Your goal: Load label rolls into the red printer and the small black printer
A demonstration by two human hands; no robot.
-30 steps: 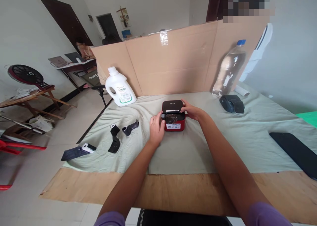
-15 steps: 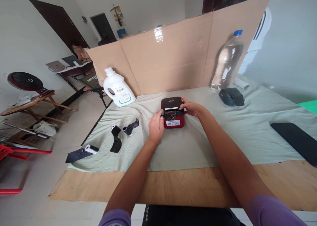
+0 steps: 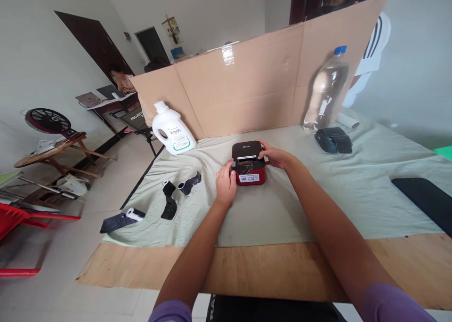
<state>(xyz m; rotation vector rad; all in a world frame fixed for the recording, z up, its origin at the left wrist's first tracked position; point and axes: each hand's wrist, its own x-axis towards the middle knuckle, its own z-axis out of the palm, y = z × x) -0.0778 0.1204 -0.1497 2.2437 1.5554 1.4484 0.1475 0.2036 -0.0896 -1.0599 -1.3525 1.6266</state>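
A small red box-shaped device with a black lid [image 3: 248, 164] stands on the pale green cloth [image 3: 275, 209] in the middle of the table. My left hand [image 3: 226, 183] grips its left side, thumb against the corner. My right hand [image 3: 274, 155] holds the right side and top edge, fingers curled on the lid. The lid looks partly raised, showing a dark glossy inside.
Three black paper rolls [image 3: 168, 200] lie left of the device. A white jug [image 3: 172, 129] and a clear bottle [image 3: 326, 91] stand by the cardboard screen [image 3: 254, 86]. A black device [image 3: 334, 140] and a dark flat slab [image 3: 423, 199] lie right. Two other people are in the room: one beyond the screen, one seated far left.
Only the camera has shifted a little; both hands stay on the red device in the same grip.
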